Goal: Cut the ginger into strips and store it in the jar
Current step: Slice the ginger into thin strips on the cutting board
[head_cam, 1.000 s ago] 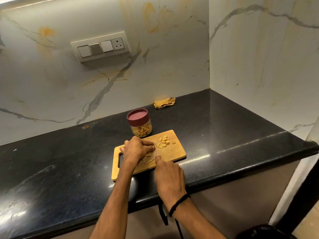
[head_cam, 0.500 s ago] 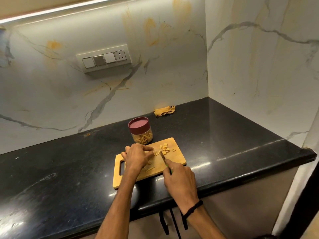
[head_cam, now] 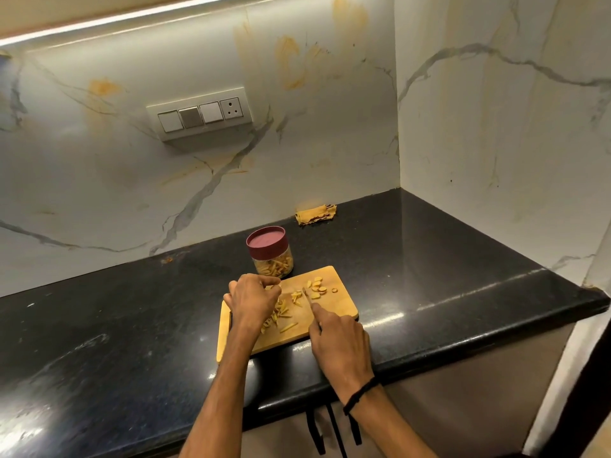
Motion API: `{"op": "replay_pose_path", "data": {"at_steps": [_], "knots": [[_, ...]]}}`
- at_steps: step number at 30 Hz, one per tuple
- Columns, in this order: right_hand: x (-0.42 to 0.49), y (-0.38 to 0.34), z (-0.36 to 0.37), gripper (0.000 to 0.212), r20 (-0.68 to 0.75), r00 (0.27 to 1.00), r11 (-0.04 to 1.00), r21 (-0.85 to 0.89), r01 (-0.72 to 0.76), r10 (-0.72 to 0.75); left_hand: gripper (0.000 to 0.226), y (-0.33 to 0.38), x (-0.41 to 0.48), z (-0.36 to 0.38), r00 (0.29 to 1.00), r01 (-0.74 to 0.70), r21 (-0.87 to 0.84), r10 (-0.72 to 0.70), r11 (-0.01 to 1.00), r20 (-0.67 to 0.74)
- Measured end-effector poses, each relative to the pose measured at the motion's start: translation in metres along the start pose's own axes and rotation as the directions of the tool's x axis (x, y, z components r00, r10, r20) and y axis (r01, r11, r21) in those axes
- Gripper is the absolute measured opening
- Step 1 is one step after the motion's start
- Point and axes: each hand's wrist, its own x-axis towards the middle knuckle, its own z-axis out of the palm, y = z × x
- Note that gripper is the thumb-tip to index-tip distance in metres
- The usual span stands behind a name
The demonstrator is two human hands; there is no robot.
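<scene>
Now the closed jar (head_cam: 268, 249) holds ginger strips (head_cam: 276, 265); my right hand (head_cam: 340, 342) grips the knife (head_cam: 307, 296), my left hand (head_cam: 253, 299) curls, grip unclear.

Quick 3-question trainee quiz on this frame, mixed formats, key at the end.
1. True or false: the jar has its lid on.
2. Which hand holds the knife? A) left B) right C) neither
3. Fill in: on the cutting board, the uncut ginger slices lie to the ___ of the knife.
Key: 1 true; 2 B, the right hand; 3 right.
</scene>
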Motion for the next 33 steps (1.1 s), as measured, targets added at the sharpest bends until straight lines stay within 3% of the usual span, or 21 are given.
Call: {"op": "replay_pose_path", "data": {"at_steps": [4, 8, 13, 18, 22, 25, 33], "knots": [[0.001, -0.007, 0.010, 0.037, 0.024, 0.995, 0.995, 0.024, 0.096, -0.096, 0.019, -0.003, 0.002, 0.000, 1.000, -0.006, -0.017, 0.005, 1.000, -0.030], [0.009, -0.002, 0.012, 0.040, -0.043, 0.998, 0.999, -0.029, 0.044, -0.045, 0.016, -0.004, 0.002, 0.001, 1.000, -0.013, -0.038, 0.012, 0.999, -0.022], [0.005, -0.009, 0.019, 0.035, -0.011, 0.981, 0.981, 0.005, 0.195, -0.195, 0.019, 0.001, -0.001, -0.002, 0.993, -0.117, -0.156, 0.114, 0.981, -0.030], [0.016, 0.008, 0.010, 0.038, -0.109, 0.991, 0.990, 0.112, 0.091, -0.078, 0.022, 0.012, -0.007, -0.002, 0.974, -0.226, -0.116, 0.225, 0.967, -0.021], [0.041, 0.034, -0.001, 0.035, -0.192, 0.978, 0.946, 0.323, -0.020, 0.086, 0.028, 0.018, -0.015, 0.005, 0.929, -0.343, -0.043, 0.345, 0.938, 0.133], [0.049, 0.044, -0.004, 0.034, -0.211, 0.956, 0.886, 0.454, -0.090, 0.205, 0.032, 0.024, -0.023, 0.012, 0.916, -0.369, 0.050, 0.354, 0.928, 0.187], [0.041, 0.043, -0.002, 0.033, -0.187, 0.966, 0.888, 0.453, -0.075, 0.177, 0.027, 0.041, -0.039, 0.014, 0.954, -0.300, 0.188, 0.292, 0.935, 0.070]]}}
